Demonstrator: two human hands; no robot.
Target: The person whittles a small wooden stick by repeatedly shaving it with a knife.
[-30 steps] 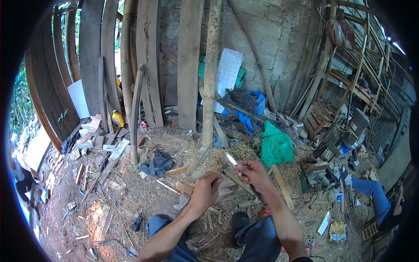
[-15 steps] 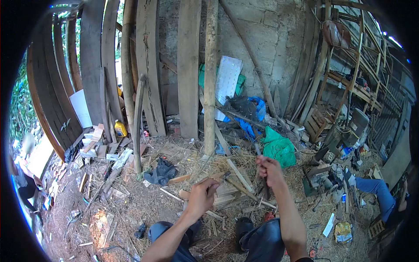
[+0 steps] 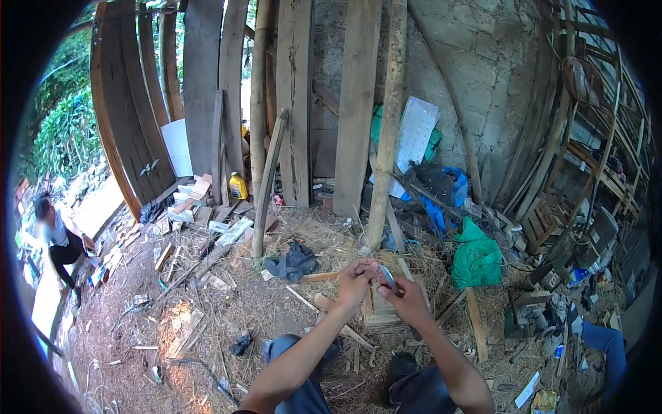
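My right hand [image 3: 407, 302] is closed around a knife, whose narrow, shiny blade [image 3: 388, 278] points up and left between my hands. A dark end shows below that hand. Close to the blade, my left hand [image 3: 354, 283] is closed with its fingertips pinched together. Whatever those fingers hold is too small and covered to make out. Both hands are above a low stack of wooden boards [image 3: 380, 319] on the ground, between my knees.
A bamboo post [image 3: 387, 138] rises in front of me, with a green sack [image 3: 478, 257] to its right. A black cloth or bag [image 3: 292, 262] lies left of it among wood scraps. One person [image 3: 62, 238] is at far left; another's jeans-clad leg [image 3: 604, 345] shows at right.
My view has swung left, so the scene sits farther right. My hands have come together, and the blade now lies beside my left fingertips. The person at left shows more fully.
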